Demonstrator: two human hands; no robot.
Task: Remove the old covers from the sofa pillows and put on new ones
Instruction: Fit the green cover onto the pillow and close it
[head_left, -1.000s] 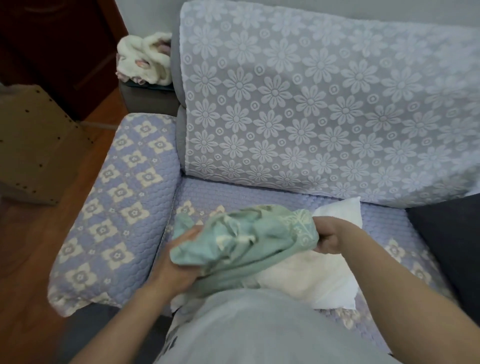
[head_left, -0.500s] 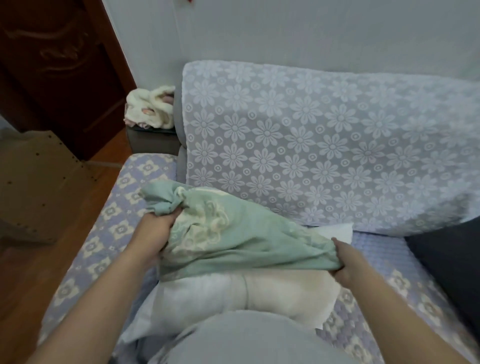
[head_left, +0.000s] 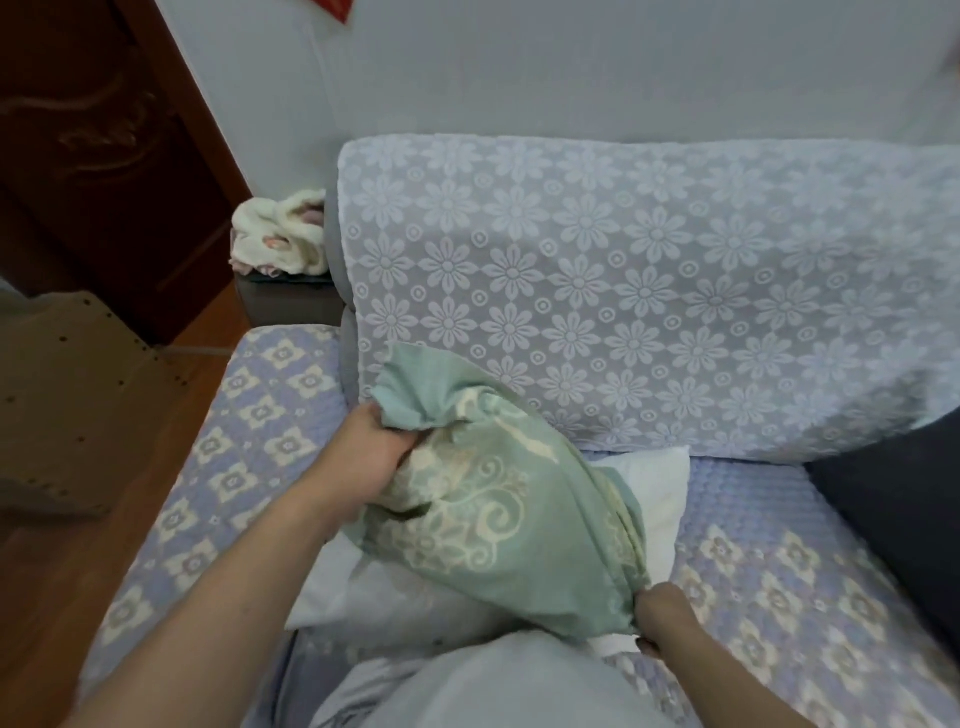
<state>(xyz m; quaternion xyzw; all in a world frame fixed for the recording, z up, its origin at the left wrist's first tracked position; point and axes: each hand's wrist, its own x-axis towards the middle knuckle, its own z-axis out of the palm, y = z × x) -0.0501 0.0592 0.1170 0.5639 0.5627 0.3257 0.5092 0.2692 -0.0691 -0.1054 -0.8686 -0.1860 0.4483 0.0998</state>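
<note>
Fingers (head_left: 395, 441) of both hands pinch green cover (head_left: 493, 514) (opposite corners).

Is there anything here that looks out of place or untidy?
Only a crumpled cream cloth bundle heaped on the dark side table beside the sofa. The bunched green cover is merely being handled by both hands over the bare white pillow.

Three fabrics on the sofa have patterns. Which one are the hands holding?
The green cover with cream scrollwork, gripped by the left hand and right hand. The lace flower throw and purple quilted pad lie untouched.
</note>
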